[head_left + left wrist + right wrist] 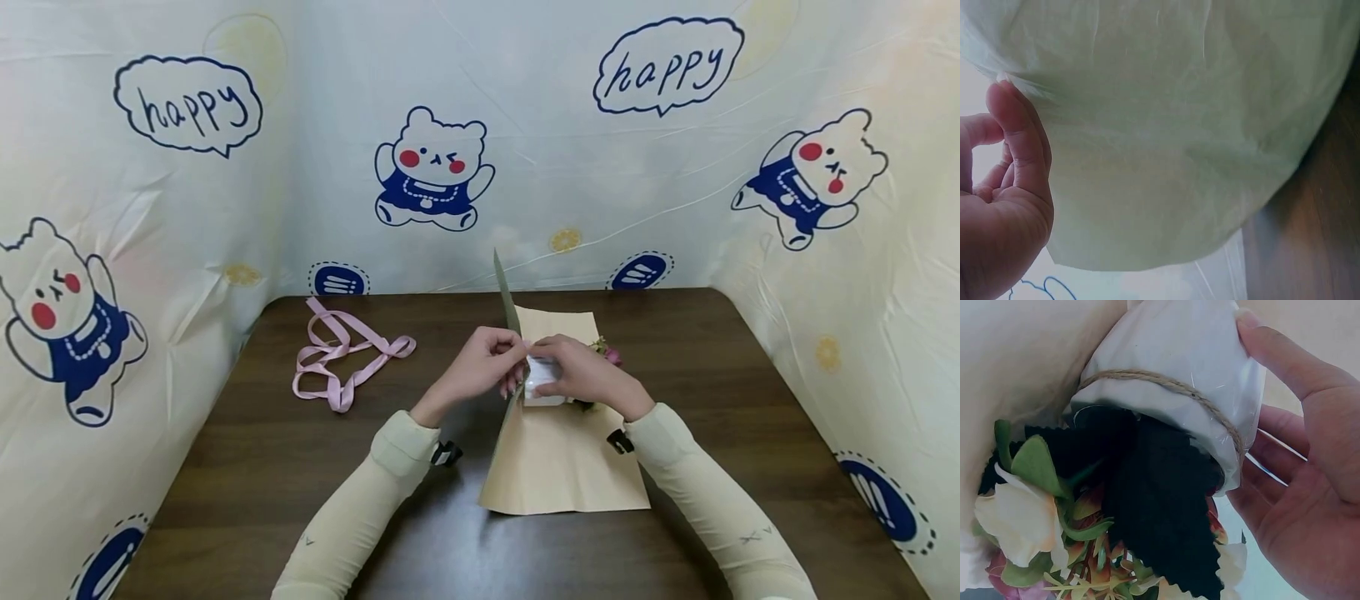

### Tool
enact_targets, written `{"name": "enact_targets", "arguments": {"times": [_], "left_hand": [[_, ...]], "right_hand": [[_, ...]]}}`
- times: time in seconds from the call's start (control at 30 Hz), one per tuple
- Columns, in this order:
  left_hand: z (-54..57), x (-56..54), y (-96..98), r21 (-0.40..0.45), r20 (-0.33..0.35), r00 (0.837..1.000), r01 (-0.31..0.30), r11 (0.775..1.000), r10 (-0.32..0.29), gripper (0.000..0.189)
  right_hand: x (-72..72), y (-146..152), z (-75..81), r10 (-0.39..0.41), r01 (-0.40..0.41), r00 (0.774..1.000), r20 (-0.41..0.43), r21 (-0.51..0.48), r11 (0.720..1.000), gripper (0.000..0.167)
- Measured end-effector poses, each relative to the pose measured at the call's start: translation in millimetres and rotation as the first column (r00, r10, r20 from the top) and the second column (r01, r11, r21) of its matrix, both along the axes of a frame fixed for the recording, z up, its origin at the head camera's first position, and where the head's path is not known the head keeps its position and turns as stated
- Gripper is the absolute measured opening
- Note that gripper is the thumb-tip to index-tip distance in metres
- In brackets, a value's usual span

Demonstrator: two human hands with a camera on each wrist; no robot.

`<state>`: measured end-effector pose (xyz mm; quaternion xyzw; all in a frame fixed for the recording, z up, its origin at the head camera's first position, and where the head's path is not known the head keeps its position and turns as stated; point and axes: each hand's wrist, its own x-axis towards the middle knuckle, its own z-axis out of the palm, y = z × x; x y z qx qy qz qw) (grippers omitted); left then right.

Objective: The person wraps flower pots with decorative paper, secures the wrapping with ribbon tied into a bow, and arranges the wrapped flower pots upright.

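A sheet of wrapping paper point(570, 475), tan inside and green on its outer face, lies on the table with its left side folded up. My left hand point(487, 362) pinches that raised side; in the left wrist view the green face point(1166, 162) creases at the fingertips. My right hand point(588, 375) holds a white-wrapped pot point(1179, 347) lying sideways on the sheet, thumb on one side and fingers curled round the other. Twine point(1175, 384) circles the pot near its mouth. Cream and pink flowers point(1019, 519) with dark leaves stick out of it toward the right.
A loose pink ribbon point(342, 396) lies in loops at the back left of the dark wooden table point(247, 500). Behind the table hangs a pale curtain point(540, 183) printed with cartoon bears, enclosing the back and both sides.
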<state>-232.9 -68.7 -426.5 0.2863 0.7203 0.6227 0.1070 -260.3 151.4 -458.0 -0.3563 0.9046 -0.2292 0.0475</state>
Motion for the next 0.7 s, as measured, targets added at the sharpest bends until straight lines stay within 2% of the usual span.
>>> {"name": "enact_targets", "arguments": {"times": [0.2, 0.47, 0.57, 0.7], "left_hand": [[-2.0, -2.0, 15.3, 0.022, 0.012, 1.000, 0.017, 1.000, -0.017, 0.036], [-4.2, -7.5, 30.3, 0.060, -0.004, 1.000, -0.003, 0.998, 0.004, 0.037], [-3.8, -7.9, 33.0, 0.067, -0.003, 1.000, -0.008, 0.998, 0.008, 0.036], [-4.2, -9.0, 35.5, 0.066, -0.001, 1.000, -0.002, 0.998, 0.002, 0.036]], "right_hand": [[0.7, -1, 0.1, 0.002, -0.002, 1.000, 0.003, -0.038, 0.999, 0.032], [-1.1, 4, -1.8, 0.047, -0.056, 0.996, -0.074, -0.119, 0.991, 0.021], [-2.3, 4, -3.3, 0.080, -0.085, 0.996, -0.034, -0.158, 0.984, 0.017], [-1.3, 7, -3.2, 0.098, -0.089, 0.995, 0.035, -0.193, 0.977, 0.019]]}}
